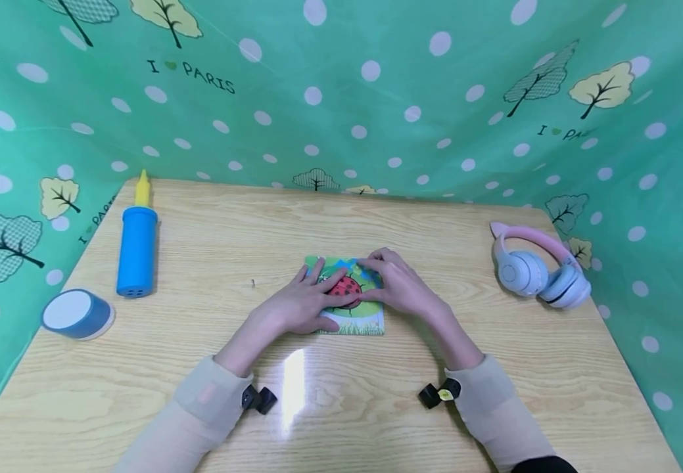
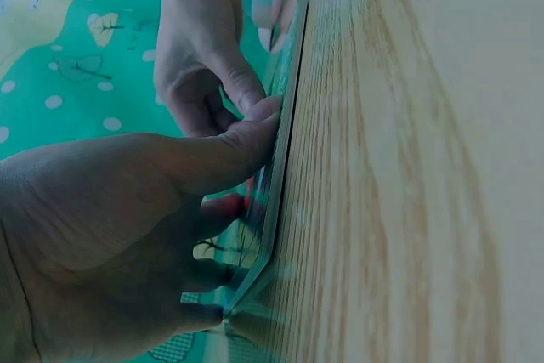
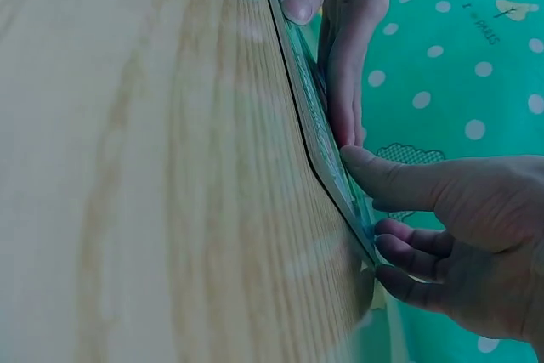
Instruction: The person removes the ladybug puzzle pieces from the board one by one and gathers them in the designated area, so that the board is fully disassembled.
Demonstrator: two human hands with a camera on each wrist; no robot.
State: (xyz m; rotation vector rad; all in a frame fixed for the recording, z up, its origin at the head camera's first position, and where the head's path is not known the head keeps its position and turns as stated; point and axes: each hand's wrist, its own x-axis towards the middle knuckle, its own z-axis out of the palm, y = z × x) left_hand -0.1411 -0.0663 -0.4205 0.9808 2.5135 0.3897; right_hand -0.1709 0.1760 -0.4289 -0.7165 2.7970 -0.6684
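A thin square board with a ladybug picture (image 1: 347, 320), possibly a puzzle, lies flat on the table in the head view. My left hand (image 1: 300, 305) rests on its left part with fingers spread over the ladybug; its thumb lies near the lower edge. At the upper right part is my right hand (image 1: 403, 286), thumb on the picture beside a left fingertip and other fingers touching near the far corner. The right wrist view shows the right hand (image 3: 476, 235) with thumb and fingertips apart against the board. Part of the picture is hidden under the hands.
On the left of the wooden table (image 1: 347, 223) stand a blue hand pump (image 1: 137, 253) with a yellow nozzle and a blue and white cylinder (image 1: 77, 314). Pink and lilac headphones (image 1: 533, 269) lie at the right. A green patterned cloth (image 1: 341, 98) hangs behind.
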